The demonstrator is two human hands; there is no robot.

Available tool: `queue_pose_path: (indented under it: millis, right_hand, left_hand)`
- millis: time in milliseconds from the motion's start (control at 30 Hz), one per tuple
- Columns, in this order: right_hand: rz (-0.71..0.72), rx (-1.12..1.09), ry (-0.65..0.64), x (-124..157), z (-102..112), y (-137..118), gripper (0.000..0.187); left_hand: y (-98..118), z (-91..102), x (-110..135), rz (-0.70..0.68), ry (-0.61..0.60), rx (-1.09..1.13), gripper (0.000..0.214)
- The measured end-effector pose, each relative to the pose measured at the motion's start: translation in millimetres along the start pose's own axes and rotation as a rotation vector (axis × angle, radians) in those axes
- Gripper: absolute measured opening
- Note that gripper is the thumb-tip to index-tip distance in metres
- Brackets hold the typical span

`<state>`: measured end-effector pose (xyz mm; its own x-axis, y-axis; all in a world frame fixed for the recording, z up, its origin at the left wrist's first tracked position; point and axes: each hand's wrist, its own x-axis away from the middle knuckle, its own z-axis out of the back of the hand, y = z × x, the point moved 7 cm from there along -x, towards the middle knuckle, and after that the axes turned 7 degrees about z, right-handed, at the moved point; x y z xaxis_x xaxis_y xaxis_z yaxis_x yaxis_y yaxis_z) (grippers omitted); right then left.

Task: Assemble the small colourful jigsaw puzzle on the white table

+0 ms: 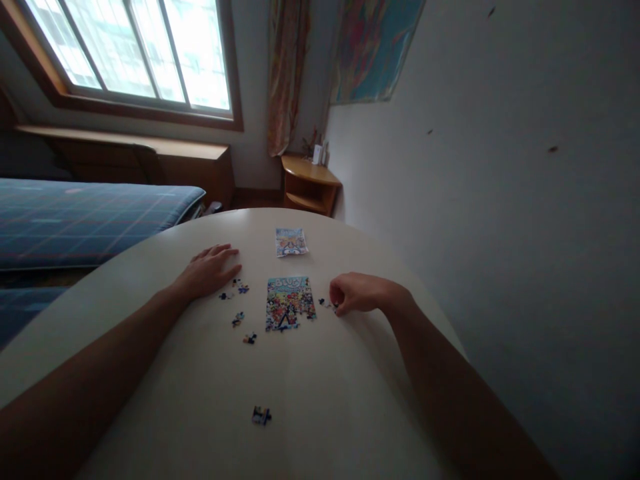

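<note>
A partly assembled jigsaw puzzle lies in the middle of the white table, its lower edge uneven. My right hand is just right of it, fingertips pinched down at a small puzzle piece on the tabletop; the fingers partly hide it. Another loose piece lies between that hand and the puzzle. On the left, my left hand rests flat with fingers spread, holding nothing. Close below it are several loose puzzle pieces. Beyond the puzzle sits a small printed picture sheet with similar artwork.
A joined clump of puzzle pieces lies near the table's front. The round white table stands beside a pale wall. A bed with a plaid mattress is at the left, and a wooden corner shelf stands behind.
</note>
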<state>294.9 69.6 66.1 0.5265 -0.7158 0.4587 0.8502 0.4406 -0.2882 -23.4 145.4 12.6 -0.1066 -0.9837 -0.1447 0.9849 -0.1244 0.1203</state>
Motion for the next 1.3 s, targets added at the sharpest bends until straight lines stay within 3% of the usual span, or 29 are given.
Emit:
queue_pose_path:
  millis: [100,333,533,1300]
  right_hand:
    - [0.052,-0.056,0.012,-0.1,0.6,-4.0,0.025]
    - [0.324,-0.387,-0.001,-13.4,-8.9,-29.8,0.022]
    - [0.378,-0.323,0.053,-20.0,-13.9,-45.6,0.016]
    - [0.313,-0.210,0.120,-17.6,-12.0,-54.3,0.017]
  left_hand:
    - [0.0,0.3,0.0,0.008,-0.002,0.005,0.063]
    - [0.5,0.7,0.8,0.004,0.009,0.010,0.062]
    - [-1.1,-1.0,0.4,-0.001,0.005,0.013,0.064]
    - [-1.0,-0.9,0.4,-0.002,0.008,0.017,0.063]
